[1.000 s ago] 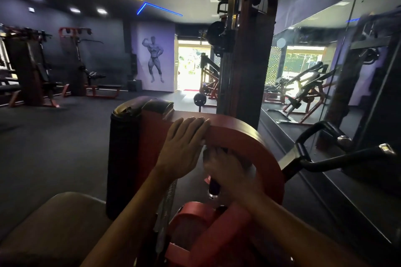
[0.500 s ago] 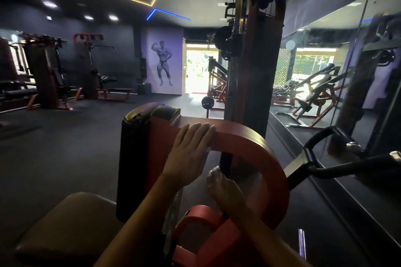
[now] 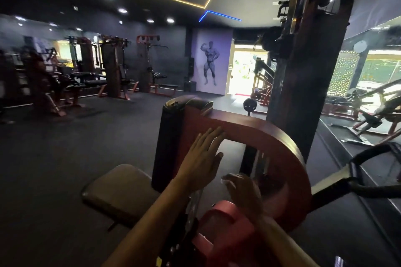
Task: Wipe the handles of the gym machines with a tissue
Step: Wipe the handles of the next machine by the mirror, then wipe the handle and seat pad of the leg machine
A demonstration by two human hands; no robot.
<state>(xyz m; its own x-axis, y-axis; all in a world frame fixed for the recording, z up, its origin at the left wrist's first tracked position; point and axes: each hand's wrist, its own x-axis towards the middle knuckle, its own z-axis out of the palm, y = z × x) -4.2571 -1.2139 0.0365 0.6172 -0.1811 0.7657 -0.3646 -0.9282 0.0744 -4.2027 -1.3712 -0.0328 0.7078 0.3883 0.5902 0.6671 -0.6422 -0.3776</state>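
Note:
My left hand (image 3: 200,158) lies flat with straight fingers, its fingertips against the inner edge of the red curved machine frame (image 3: 282,147). My right hand (image 3: 243,193) is lower, inside the red arc. Its fingers are curled round a small pale tissue (image 3: 225,178), of which only an edge shows at the fingertips. A dark upright bar (image 3: 247,158) runs just behind the right hand; whether the hand touches it is unclear in the blur. A black curved handle (image 3: 366,156) sticks out to the right, untouched.
A black roller pad (image 3: 168,136) stands left of the frame above a brown seat pad (image 3: 117,191). The tall weight stack column (image 3: 303,71) rises behind. A mirror wall (image 3: 368,93) is on the right. Other machines (image 3: 112,71) line the far wall across open dark floor.
My right hand has slid down from under the top of the red arc to its lower part. My left hand stays on the frame. My view has shifted left.

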